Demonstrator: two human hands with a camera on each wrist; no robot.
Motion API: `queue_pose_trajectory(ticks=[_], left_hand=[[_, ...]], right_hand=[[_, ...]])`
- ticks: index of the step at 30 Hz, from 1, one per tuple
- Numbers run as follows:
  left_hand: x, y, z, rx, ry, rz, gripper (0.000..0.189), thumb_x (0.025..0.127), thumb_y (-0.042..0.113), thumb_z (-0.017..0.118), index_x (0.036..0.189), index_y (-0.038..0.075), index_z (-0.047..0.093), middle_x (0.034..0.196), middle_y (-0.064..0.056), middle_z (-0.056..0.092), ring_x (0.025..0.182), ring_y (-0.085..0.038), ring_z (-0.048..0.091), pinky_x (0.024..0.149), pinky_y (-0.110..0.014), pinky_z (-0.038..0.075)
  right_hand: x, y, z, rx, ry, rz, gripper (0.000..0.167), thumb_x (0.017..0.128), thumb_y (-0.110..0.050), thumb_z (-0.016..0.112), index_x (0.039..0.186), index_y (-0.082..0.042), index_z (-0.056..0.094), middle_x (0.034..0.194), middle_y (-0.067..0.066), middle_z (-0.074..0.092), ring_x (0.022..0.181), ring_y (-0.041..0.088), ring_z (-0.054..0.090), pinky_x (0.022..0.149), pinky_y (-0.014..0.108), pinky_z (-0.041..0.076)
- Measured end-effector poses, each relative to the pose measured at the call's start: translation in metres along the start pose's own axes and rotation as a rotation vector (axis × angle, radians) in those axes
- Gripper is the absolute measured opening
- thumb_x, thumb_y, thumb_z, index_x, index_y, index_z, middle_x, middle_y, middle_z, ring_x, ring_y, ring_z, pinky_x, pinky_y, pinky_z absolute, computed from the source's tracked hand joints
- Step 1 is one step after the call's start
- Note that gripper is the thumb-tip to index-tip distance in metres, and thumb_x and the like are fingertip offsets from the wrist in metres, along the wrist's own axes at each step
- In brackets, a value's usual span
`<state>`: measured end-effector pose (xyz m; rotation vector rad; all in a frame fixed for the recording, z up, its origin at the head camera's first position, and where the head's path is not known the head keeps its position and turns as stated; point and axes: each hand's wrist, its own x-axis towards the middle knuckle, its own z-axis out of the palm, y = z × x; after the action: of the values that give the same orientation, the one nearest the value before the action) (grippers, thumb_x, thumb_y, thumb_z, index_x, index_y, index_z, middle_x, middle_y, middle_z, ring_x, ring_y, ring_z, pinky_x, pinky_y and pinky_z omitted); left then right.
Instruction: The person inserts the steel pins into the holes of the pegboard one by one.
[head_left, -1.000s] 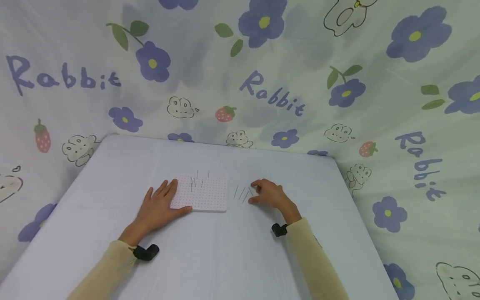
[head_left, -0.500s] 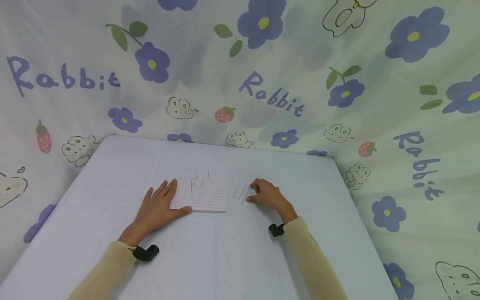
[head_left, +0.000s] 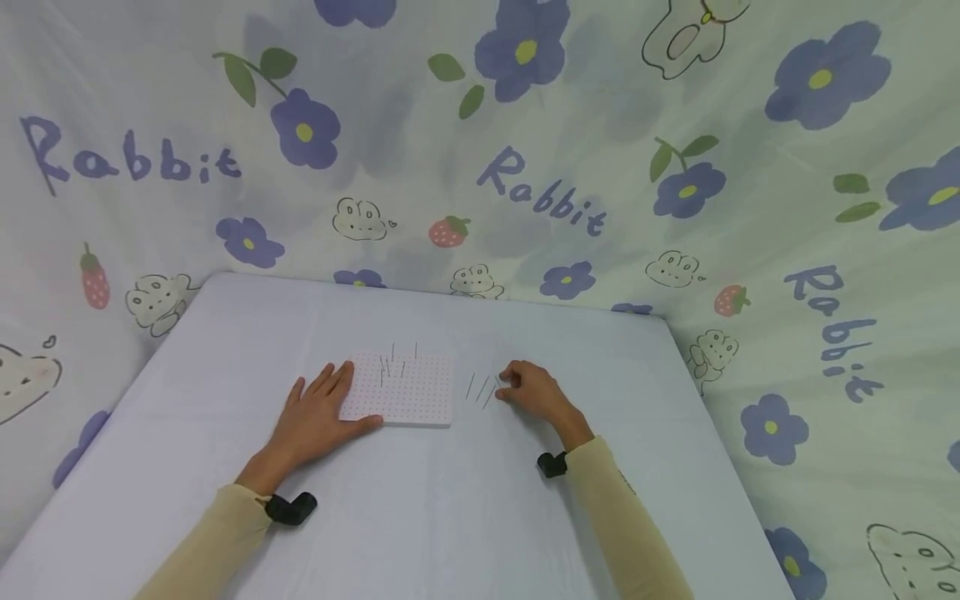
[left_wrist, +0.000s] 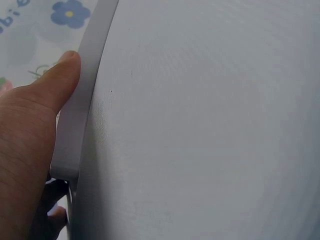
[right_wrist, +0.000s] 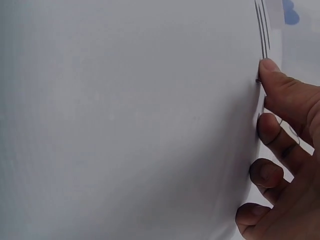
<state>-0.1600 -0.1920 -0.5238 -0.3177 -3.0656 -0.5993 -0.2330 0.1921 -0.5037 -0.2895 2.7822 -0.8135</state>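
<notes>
A white pegboard (head_left: 408, 400) with rows of pink dots lies flat on the table, and several thin pins (head_left: 392, 360) stand in its far left part. My left hand (head_left: 330, 400) rests flat on the table at the board's left side, fingers straight. Its thumb (left_wrist: 60, 75) presses against the board's edge (left_wrist: 85, 95). A few loose pins (head_left: 478, 387) lie on the table just right of the board. My right hand (head_left: 504, 387) sits beside them with curled fingers (right_wrist: 272, 70), thumb and forefinger pinching the end of the nearest pin (right_wrist: 262, 30).
The table (head_left: 450, 517) is covered in plain pale cloth. A printed sheet (head_left: 540, 167) with flowers, rabbits and strawberries hangs close behind and on both sides. Black wrist mounts (head_left: 291, 507) sit on both cream sleeves.
My right hand has crept slightly left toward the loose pins. The left hand and the board have stayed put.
</notes>
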Motion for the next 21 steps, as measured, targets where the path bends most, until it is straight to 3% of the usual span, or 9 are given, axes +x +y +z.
queue_pose_trajectory(ticks=[7,15,21], left_hand=[[-0.0012,-0.0008,-0.0003,-0.004,-0.008,-0.001,0.12,0.08,0.084,0.054,0.158,-0.002,0.022,0.162,-0.022,0.027,0.152,-0.043,0.017,0.118,-0.068,0.003],[0.0006,-0.0015,0.001,-0.002,-0.011,-0.006,0.121,0.08,0.085,0.053,0.158,-0.002,0.021,0.163,-0.022,0.027,0.152,-0.043,0.016,0.118,-0.068,0.002],[0.0004,-0.0026,0.002,-0.003,0.0,-0.002,0.12,0.08,0.083,0.056,0.158,-0.002,0.023,0.162,-0.023,0.028,0.151,-0.043,0.018,0.117,-0.068,0.003]], right_hand=[[0.0,-0.0008,-0.0042,0.024,0.026,-0.029,0.02,0.092,-0.026,0.075,0.109,-0.016,0.075,0.098,-0.002,0.069,0.091,0.015,0.06,0.083,0.036,0.051],[0.0011,-0.0012,-0.007,0.002,0.019,-0.018,0.018,0.092,-0.029,0.075,0.106,-0.018,0.077,0.095,-0.004,0.069,0.088,0.014,0.06,0.081,0.034,0.051],[0.0024,-0.0022,-0.006,-0.036,0.026,-0.025,0.016,0.092,-0.028,0.075,0.104,-0.019,0.079,0.099,-0.004,0.073,0.094,0.014,0.064,0.086,0.035,0.053]])
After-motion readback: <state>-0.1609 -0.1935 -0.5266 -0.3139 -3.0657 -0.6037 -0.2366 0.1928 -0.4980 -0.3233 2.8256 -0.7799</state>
